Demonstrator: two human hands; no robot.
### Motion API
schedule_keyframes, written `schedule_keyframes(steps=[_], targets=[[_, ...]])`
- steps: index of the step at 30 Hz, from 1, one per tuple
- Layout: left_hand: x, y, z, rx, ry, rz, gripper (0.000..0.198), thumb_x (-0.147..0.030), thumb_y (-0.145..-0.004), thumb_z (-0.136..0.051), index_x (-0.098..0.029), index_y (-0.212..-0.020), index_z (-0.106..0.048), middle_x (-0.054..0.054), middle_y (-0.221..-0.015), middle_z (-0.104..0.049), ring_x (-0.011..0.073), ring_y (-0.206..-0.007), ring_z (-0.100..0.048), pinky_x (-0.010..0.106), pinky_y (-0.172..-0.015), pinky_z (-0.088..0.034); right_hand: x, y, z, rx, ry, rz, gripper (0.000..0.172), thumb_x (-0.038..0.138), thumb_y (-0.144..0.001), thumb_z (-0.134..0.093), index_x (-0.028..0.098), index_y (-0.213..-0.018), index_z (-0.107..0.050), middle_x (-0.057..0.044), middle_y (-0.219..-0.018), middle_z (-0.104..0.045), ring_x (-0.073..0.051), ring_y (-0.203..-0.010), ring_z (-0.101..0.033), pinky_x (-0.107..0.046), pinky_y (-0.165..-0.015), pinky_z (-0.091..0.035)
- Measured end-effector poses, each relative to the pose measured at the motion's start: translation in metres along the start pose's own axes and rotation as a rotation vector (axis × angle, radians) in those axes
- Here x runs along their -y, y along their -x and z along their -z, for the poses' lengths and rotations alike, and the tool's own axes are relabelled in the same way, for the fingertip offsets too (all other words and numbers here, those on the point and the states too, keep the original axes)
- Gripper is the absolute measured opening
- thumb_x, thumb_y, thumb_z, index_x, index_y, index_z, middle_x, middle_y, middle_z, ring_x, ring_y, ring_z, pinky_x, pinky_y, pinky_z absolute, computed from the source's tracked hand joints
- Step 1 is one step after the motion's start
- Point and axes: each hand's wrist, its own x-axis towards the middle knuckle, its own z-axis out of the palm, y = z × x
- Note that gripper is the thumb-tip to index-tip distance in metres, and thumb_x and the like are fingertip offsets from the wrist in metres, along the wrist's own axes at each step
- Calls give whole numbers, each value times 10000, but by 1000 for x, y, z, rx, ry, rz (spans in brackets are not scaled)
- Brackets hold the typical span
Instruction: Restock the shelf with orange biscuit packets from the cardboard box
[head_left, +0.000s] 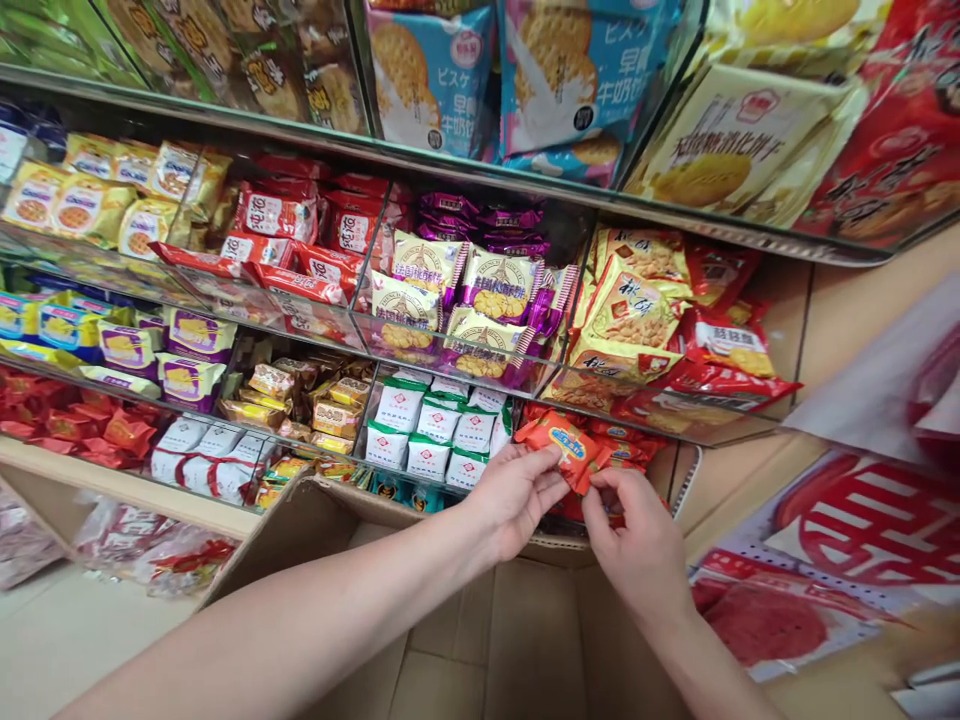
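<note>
Both of my hands meet on a small orange-red snack packet with a blue and yellow label. My left hand holds its near left side between thumb and fingers. With thumb and fingertips pinched, my right hand grips the packet's lower right end. Just behind it, more orange-red packets lie in the lowest shelf compartment at the right. Below my forearms stands an open cardboard box, its inner walls and bottom in sight.
Clear dividers split the shelves into compartments. White and green packets sit left of my hands, yellow and red cookie packs above. Larger blue biscuit bags fill the top shelf. Plastic-wrapped red items are at the right.
</note>
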Motion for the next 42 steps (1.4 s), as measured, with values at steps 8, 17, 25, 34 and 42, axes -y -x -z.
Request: schedule_keyframes(steps=[8,17,25,34,42], targets=[[8,-16,-10,-109,13,-76,184,-52,-760,-559,-151,-649,-449,-13,-574,-564,74,-543,-584,201,-638,-509,-1,3,-2,44,-83,33,177,199,-832,-429,171,-978,-526,-101,-949,-566,-201,-888,-552,-357,-753,-488],[-3,-24,-3,-98,-82,-88,129,-117,-785,-554,-114,-661,-519,44,-609,-613,108,-587,-624,216,-636,-523,-7,2,-10,74,-17,107,375,189,-843,-395,160,-1211,-458,-134,-1184,-517,-233,-1107,-476,-432,-902,-443],[-14,-25,-4,-116,-156,-78,125,-101,-780,-543,-116,-658,-519,33,-594,-620,82,-531,-607,191,-608,-511,-3,-12,-19,181,36,56,401,222,-814,-436,67,-1180,-477,-194,-1204,-491,-275,-1120,-429,-472,-915,-401],[-19,-20,-7,-38,-420,-127,128,-10,-738,-498,-136,-762,-497,35,-722,-622,76,-562,-603,175,-550,-475,-3,-24,-20,239,11,-48,410,208,-800,-435,48,-1176,-460,-201,-1243,-423,-265,-1148,-400,-424,-933,-391],[-36,-24,-1,62,-882,-130,237,-32,-710,-457,-149,-911,-502,7,-657,-600,86,-467,-550,198,-471,-443,2,-16,-18,305,253,136,526,72,-763,-366,82,-1290,-357,-133,-1344,-359,-283,-1027,-429,-447,-844,-422]])
